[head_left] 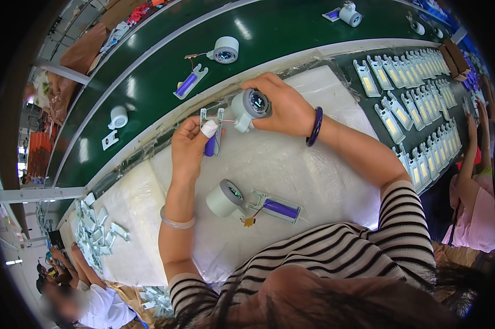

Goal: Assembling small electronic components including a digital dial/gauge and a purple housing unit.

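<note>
My right hand (287, 107) is closed around a white round lamp head (243, 107), whose grey-rimmed face with small bright spots is turned to the right. In my left hand (188, 145), pinched under a thumb wrapped in white, is a pale plastic bracket (220, 116) with a purple battery (210, 146). Thin wires run between the lamp head and the bracket. Nearer to me on the plastic-covered table (269, 164) lies another white lamp head (220, 202), wired to a second bracket with a purple battery (281, 209). A small yellowish piece (249, 222) hangs from its wires.
Beyond the table, a green conveyor belt (154, 82) carries several lamp units, including one lamp head (226, 50). Rows of pale panels (390, 122) stand at right by a cardboard box (453, 59). Loose pale parts (97, 225) are heaped at left. Co-workers sit on both sides.
</note>
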A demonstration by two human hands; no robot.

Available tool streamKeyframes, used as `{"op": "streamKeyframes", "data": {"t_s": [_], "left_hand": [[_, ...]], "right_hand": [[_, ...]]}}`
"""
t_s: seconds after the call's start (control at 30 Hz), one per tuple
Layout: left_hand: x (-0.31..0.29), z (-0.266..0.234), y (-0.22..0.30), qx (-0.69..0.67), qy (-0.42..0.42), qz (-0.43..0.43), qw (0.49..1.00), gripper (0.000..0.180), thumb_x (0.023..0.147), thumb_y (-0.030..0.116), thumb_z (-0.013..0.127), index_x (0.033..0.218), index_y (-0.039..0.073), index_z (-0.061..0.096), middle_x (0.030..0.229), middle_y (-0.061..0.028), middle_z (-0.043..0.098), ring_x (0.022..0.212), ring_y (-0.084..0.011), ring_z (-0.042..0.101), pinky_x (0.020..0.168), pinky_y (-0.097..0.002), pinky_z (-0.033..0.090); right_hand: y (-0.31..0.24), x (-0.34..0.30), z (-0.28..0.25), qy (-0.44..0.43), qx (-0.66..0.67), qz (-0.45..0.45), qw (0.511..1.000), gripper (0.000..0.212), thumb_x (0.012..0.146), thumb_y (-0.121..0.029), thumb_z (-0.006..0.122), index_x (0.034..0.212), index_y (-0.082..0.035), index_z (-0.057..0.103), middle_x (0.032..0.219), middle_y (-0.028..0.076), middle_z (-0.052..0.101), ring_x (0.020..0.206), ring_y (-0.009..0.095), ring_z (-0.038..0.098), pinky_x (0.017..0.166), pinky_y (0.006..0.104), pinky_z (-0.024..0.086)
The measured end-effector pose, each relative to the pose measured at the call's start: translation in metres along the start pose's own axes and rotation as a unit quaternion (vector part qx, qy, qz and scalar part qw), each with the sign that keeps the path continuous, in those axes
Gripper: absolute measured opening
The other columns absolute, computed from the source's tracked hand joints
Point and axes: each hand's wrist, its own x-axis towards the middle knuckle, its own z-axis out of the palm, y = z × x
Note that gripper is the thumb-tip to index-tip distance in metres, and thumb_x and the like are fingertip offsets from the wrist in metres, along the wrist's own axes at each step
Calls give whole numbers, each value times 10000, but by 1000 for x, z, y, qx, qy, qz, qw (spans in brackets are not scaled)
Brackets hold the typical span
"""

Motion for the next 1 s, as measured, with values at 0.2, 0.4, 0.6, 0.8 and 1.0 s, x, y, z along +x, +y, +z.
{"op": "streamKeyframes", "data": {"t_s": [0.2, 0.4, 0.6, 0.8, 1.0], "left_hand": [[-1, 3, 3, -12, 1, 4, 1000, 206, 856, 154, 686, 981, 9, 609, 868, -74, 673, 743, -109, 638, 628, -208, 474], [1, -1, -2, -5, -13, -7, 1000, 187, 862, 151, 677, 960, 10, 604, 870, -72, 668, 761, -122, 650, 632, -211, 479], [1, 2, -4, -33, -6, -21, 999, 192, 875, 158, 663, 976, 10, 594, 862, -62, 659, 765, -130, 655, 638, -216, 481], [3, 4, -4, -35, -7, -37, 999, 198, 882, 166, 655, 987, 13, 588, 869, -61, 656, 767, -139, 659, 643, -223, 486], [3, 0, -10, -50, -18, -33, 998, 201, 889, 167, 642, 1007, 13, 589, 887, -59, 654, 766, -139, 657, 647, -227, 494]], "right_hand": [[2, 0, 1, -2, -1, 1, 1000, 605, 646, -152, 742, 1191, -51, 499, 1085, 179, 519, 968, 362, 573, 845, 389, 494], [1, 0, 1, -5, -5, -3, 1000, 607, 648, -159, 744, 1192, -48, 499, 1080, 182, 520, 959, 366, 573, 841, 391, 494], [1, 0, 2, -9, -7, 4, 1000, 611, 646, -164, 751, 1192, -52, 501, 1080, 182, 521, 960, 366, 573, 840, 392, 493], [3, 0, 0, -6, -5, 2, 1000, 605, 648, -163, 752, 1188, -50, 503, 1088, 181, 524, 961, 365, 574, 839, 391, 494], [0, 3, 0, -19, -6, 15, 1000, 626, 634, -181, 756, 1192, -43, 509, 1109, 185, 531, 999, 365, 561, 867, 395, 480]]}}
